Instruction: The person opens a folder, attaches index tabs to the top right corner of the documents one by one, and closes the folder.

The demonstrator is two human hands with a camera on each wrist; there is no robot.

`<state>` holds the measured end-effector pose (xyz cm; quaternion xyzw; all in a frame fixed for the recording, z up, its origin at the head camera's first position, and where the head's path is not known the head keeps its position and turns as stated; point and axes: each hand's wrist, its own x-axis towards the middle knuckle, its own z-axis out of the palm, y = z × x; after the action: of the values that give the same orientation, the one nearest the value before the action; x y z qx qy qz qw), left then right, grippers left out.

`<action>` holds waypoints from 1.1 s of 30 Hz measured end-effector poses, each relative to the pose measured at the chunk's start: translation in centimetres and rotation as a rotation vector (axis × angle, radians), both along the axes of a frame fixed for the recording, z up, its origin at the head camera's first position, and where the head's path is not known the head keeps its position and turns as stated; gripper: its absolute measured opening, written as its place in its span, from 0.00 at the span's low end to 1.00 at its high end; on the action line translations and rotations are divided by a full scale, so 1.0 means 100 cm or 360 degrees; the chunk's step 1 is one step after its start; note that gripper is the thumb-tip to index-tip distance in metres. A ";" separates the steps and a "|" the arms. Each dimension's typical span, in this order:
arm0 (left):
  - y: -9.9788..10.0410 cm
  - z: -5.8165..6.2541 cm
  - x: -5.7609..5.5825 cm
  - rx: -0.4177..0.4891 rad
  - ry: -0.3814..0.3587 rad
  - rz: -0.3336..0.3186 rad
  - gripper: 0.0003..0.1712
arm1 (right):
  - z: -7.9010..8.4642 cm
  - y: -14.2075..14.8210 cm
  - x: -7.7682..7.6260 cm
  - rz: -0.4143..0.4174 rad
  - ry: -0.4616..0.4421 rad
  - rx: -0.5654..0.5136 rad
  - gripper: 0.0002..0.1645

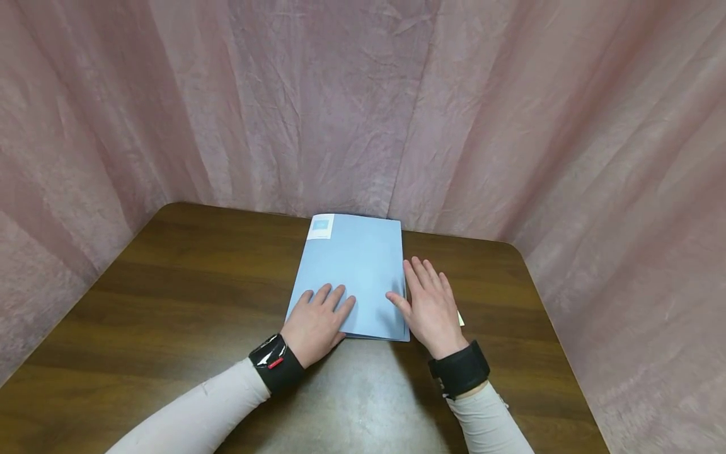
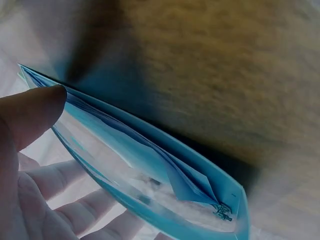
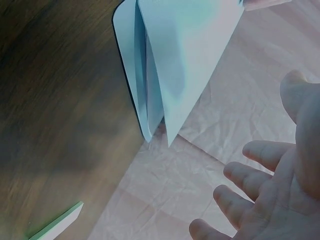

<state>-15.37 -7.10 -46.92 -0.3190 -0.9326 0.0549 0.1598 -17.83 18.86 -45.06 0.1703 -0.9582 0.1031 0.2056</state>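
Observation:
A light blue folder (image 1: 363,265) lies closed on the table, with a white label (image 1: 321,226) in its upper left corner. My left hand (image 1: 314,325) rests on its lower left part, fingers spread over the cover and the thumb at the near edge. In the left wrist view, papers (image 2: 150,150) show between the covers of the folder (image 2: 235,185), close to the thumb. Over the folder's right edge, my right hand (image 1: 430,309) has its fingers extended and holds nothing. The right wrist view shows the folder's covers (image 3: 195,55) slightly apart along that side.
Partly hidden by the right hand, a small pale piece (image 1: 461,320) lies on the brown wooden table (image 1: 187,284). It appears as a green-edged white block (image 3: 57,222) in the right wrist view. Pink curtains (image 1: 351,107) hang around the table's back and sides.

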 end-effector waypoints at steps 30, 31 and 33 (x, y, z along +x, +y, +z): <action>-0.014 0.005 0.011 0.0283 0.0005 0.0000 0.35 | 0.007 0.007 0.005 -0.0012 -0.0160 -0.0103 0.45; -0.015 0.006 0.012 0.0307 -0.0002 0.0001 0.35 | 0.007 0.007 0.005 -0.0006 -0.0159 -0.0107 0.44; -0.017 0.007 0.013 0.0343 -0.0015 0.0003 0.35 | 0.007 0.008 0.004 0.0004 -0.0149 -0.0121 0.43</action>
<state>-14.11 -8.80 -46.20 -0.2994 -0.9341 -0.0470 0.1885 -17.42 19.63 -44.39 0.1585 -0.9619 0.1476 0.1666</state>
